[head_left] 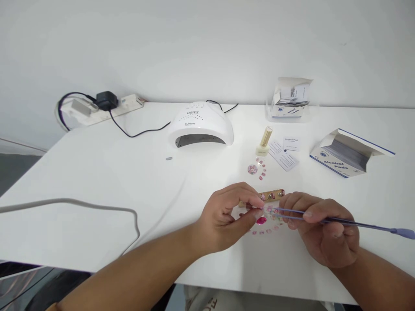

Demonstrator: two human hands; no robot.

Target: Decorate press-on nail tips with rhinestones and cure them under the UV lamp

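Observation:
My right hand point(327, 231) is closed around long purple tweezers point(348, 222), whose tips point left. Those tips reach close to the pinched thumb and forefinger of my left hand point(227, 216). Whatever sits in that pinch is too small to make out. Just beneath lies a bright pink gem point(261, 220), among small pink pieces point(262, 232) laid in a curve on the table. Behind the fingers is a wooden strip point(274, 195) carrying decorated pieces, partly covered by both hands.
A white nail lamp point(201, 123) stands at the back. Right of it are a gold-capped bottle point(265, 141), a round glittery disc point(252, 169), alcohol pad sachets point(285, 156) and an opened alcohol pad box point(345, 155). Another box point(289, 101) is behind. A power strip point(100, 108) lies back left.

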